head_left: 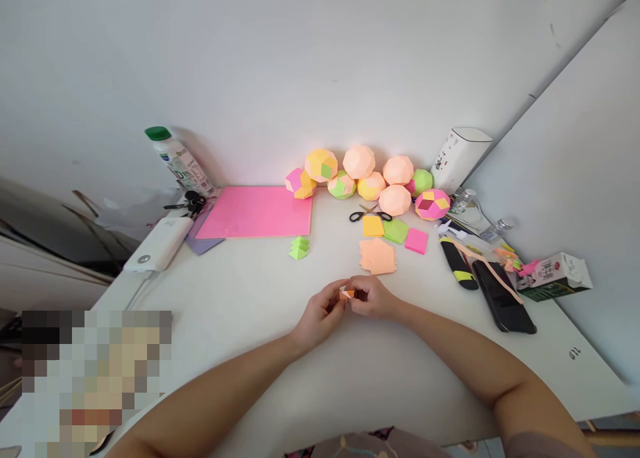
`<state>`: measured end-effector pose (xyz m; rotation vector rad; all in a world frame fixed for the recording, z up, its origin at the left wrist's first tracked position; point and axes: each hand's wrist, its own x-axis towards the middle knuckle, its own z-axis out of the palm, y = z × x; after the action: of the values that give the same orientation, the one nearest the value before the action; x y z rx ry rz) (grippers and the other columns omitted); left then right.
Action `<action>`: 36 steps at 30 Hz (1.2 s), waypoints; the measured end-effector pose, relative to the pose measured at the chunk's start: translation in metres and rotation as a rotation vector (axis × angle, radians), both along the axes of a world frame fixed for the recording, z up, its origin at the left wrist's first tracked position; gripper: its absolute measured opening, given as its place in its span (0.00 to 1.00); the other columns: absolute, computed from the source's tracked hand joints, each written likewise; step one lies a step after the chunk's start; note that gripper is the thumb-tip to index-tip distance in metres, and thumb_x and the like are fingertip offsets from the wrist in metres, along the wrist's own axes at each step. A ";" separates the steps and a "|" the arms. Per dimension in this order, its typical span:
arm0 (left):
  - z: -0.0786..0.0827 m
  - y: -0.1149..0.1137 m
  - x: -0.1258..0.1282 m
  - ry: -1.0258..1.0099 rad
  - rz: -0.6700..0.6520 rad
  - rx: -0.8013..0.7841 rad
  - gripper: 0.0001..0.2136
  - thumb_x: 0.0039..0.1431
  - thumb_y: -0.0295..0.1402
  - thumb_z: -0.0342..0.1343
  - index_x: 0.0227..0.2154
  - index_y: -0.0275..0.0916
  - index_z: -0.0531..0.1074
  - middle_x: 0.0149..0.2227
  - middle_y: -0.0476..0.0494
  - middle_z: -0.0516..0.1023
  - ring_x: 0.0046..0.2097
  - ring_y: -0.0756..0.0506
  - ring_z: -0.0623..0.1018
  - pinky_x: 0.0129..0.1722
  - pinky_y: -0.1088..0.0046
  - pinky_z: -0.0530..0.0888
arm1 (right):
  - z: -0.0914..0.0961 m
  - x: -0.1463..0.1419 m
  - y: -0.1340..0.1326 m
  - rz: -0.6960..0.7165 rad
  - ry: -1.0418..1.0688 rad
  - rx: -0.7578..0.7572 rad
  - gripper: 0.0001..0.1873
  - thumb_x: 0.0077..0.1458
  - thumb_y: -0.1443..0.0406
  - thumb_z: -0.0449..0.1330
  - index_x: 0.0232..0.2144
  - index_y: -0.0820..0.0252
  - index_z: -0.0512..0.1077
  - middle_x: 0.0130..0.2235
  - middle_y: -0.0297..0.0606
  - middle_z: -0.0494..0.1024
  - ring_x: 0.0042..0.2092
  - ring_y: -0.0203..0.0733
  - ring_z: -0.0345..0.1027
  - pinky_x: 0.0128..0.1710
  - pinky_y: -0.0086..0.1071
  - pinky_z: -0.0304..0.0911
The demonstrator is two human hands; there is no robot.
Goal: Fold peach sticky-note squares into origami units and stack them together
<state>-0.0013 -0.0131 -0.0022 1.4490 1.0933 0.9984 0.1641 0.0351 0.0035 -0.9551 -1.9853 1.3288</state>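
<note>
Above the near middle of the white table, my left hand (320, 313) and my right hand (373, 298) meet with their fingers closed on a small folded piece of orange paper (347, 294). My fingers cover part of it. Just beyond my right hand lies a loose stack of peach paper (378, 255). Behind that sit yellow paper squares (373, 226), green paper squares (396, 231) and pink paper squares (416, 241). Farther left stands a small stack of folded green paper pieces (299, 248). Scissors (371, 214) with black handles rest behind the squares, blades spread.
Several faceted paper balls (395, 200) are piled along the wall. A pink board (257, 211), a green-capped bottle (180, 161) and a white power bank (159, 245) are on the left. On the right are a utility knife (459, 265), a phone (504, 298) and a milk carton (555, 277).
</note>
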 end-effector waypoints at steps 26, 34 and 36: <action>0.000 -0.001 0.000 -0.036 -0.053 -0.055 0.17 0.60 0.37 0.47 0.50 0.39 0.63 0.23 0.55 0.58 0.25 0.51 0.60 0.27 0.75 0.61 | 0.000 0.001 0.000 0.002 -0.004 -0.066 0.05 0.44 0.72 0.53 0.20 0.60 0.60 0.20 0.27 0.55 0.22 0.29 0.48 0.20 0.25 0.45; 0.000 0.000 0.001 -0.022 -0.018 -0.068 0.18 0.60 0.42 0.46 0.47 0.37 0.65 0.22 0.55 0.57 0.24 0.52 0.59 0.26 0.75 0.60 | -0.003 0.002 0.000 0.037 -0.003 -0.001 0.06 0.42 0.72 0.53 0.20 0.60 0.58 0.21 0.27 0.56 0.22 0.29 0.49 0.20 0.25 0.46; -0.002 0.000 0.001 0.008 -0.024 -0.040 0.18 0.60 0.43 0.45 0.48 0.37 0.65 0.22 0.55 0.57 0.24 0.52 0.58 0.25 0.75 0.60 | -0.005 0.002 0.000 0.053 -0.025 0.020 0.05 0.42 0.71 0.53 0.21 0.60 0.58 0.22 0.28 0.58 0.23 0.30 0.51 0.21 0.25 0.48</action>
<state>-0.0002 -0.0135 -0.0042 1.4320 1.0928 0.9494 0.1664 0.0353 -0.0015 -0.9196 -2.0523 1.3288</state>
